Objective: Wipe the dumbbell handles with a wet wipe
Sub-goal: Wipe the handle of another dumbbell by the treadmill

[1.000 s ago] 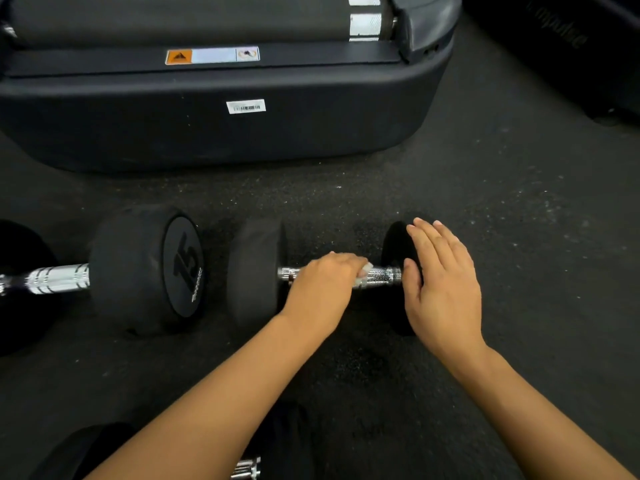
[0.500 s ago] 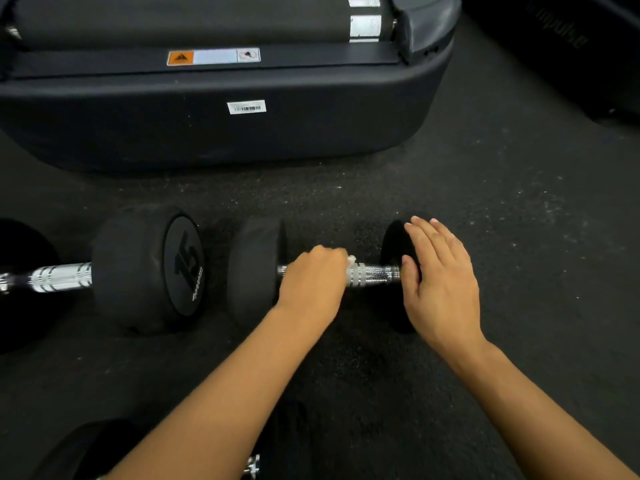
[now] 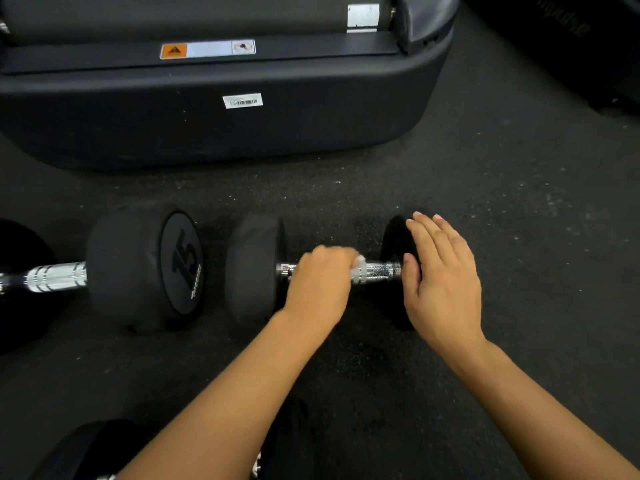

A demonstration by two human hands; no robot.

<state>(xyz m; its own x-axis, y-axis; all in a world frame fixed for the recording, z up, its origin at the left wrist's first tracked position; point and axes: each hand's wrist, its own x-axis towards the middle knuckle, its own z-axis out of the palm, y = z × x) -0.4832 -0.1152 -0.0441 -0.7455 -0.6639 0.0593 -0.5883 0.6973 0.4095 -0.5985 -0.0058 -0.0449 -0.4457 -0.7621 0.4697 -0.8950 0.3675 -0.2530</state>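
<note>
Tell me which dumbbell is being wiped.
The smaller dumbbell on the right: left hand grips its handle with the wipe; the 15 dumbbell lies untouched.

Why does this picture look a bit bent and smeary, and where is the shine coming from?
Head view: the wide lens bows the treadmill base into a curve; the left hand gripping the wipe is slightly motion-blurred; glare sparkles on the chrome handle; the floor is dim.

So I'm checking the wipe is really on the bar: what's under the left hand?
A bit of white wet wipe pokes out beside the left hand, which is curled over the chrome handle. The rest of the wipe and that stretch of handle are covered.
</note>
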